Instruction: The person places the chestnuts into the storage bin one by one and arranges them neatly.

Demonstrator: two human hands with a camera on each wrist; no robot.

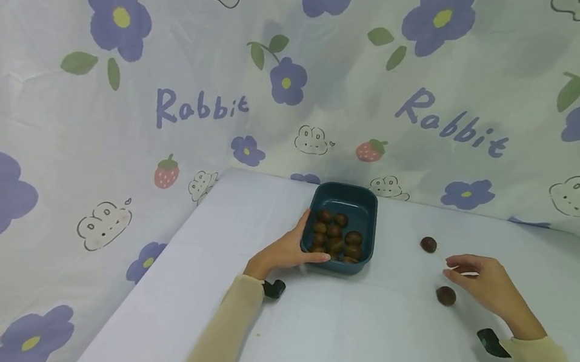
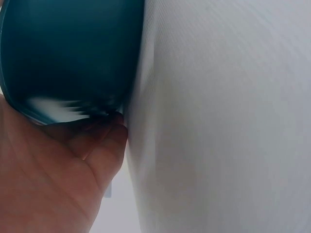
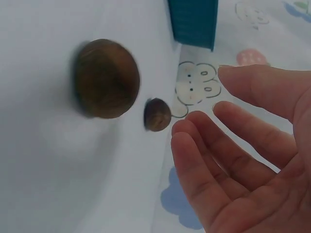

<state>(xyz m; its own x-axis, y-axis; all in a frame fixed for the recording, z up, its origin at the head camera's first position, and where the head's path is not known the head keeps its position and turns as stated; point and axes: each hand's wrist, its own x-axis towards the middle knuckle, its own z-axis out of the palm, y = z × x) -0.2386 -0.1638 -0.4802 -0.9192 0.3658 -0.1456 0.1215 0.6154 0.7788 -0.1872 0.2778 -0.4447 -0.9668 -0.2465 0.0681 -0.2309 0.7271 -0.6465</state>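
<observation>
A dark teal rectangular container [image 1: 345,195] stands on the white table with several brown chestnuts [image 1: 335,230] in its near part. My left hand [image 1: 288,247] holds it at the near left corner, thumb along the near rim and fingers against the left side. In the left wrist view those fingers [image 2: 104,150] lie against the container's wall [image 2: 73,53]. To the right, my right hand [image 1: 490,288] hovers with loosely bent fingers and nothing between them. One chestnut [image 1: 446,296] lies just below its fingertips, larger in the right wrist view; a second chestnut [image 1: 428,244] lies farther back.
A patterned cloth [image 1: 333,101] with flowers and rabbits hangs behind the table [image 1: 335,340] and along its left side. The container stands near the table's back edge. Black straps [image 1: 493,342] with cameras sit at both wrists.
</observation>
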